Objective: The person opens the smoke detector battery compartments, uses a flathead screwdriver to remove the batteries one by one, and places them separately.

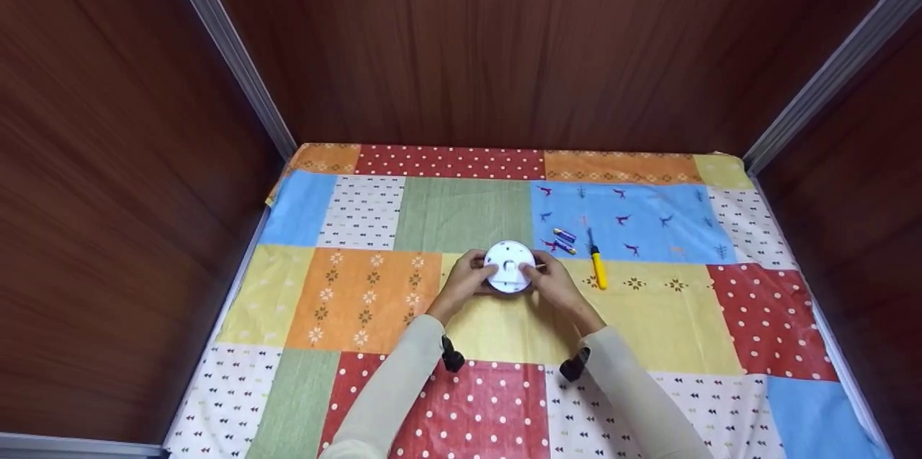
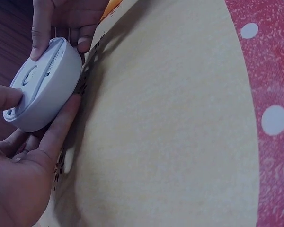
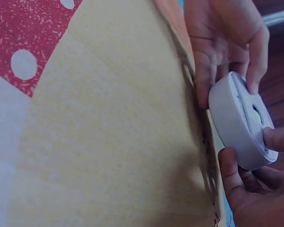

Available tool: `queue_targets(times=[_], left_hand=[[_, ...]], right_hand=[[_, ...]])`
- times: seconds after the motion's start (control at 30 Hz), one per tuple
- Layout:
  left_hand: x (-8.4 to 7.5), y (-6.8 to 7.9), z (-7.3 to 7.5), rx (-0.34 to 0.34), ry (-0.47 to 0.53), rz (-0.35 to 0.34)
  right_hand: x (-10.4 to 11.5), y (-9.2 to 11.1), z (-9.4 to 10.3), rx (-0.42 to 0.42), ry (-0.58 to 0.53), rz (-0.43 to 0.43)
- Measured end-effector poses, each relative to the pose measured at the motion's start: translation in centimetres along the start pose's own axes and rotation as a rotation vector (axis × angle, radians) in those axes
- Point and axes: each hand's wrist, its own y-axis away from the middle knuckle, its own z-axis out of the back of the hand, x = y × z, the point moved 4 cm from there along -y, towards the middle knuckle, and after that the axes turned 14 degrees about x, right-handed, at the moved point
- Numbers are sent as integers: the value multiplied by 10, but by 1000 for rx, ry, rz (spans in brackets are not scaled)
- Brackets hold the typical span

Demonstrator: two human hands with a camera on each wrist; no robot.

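A round white plastic device point(image 1: 510, 257), shaped like a thick puck, is held between both hands over the yellow patch of the cloth. Its flat face, with a round mark in the middle and small slots, is turned up toward the head camera. My left hand point(image 1: 463, 282) grips the left side, thumb on the face and fingers under the rim. On the opposite side my right hand point(image 1: 558, 284) grips it likewise. The left wrist view shows the smooth white side wall of the device point(image 2: 59, 97) and both thumbs pressing its face. Its underside is hidden.
Two purple batteries point(image 1: 565, 235) lie beyond my right hand. To their right is a screwdriver point(image 1: 599, 270) with a yellow handle, its shaft pointing away. A patchwork cloth point(image 1: 468, 214) covers the table. Brown wood-look panels point(image 1: 461, 48) stand behind and at both sides.
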Motion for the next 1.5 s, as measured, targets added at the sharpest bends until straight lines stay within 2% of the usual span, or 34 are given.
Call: queue_targets(times=[0.23,0.5,0.7,0.9,1.1,1.3,1.5], left_hand=[[-4,-1,1,-18,-42,1],[-14,-1,1,-16,-136,-54],[-16,-3,1,22,-52,-39],[-15,-3,4,19,39,-21],[-17,-1,6,25,70,2],[-20,-1,7,37,82,0],[-24,-5,6,34,97,1]], right_hand=[[1,0,4,6,-4,0],[10,2,10,-21,-44,60],[17,2,16,-27,-30,105],[20,2,19,-24,-46,135],[23,3,22,-65,-48,166],[30,6,22,-111,44,272],[34,9,22,-91,135,437]])
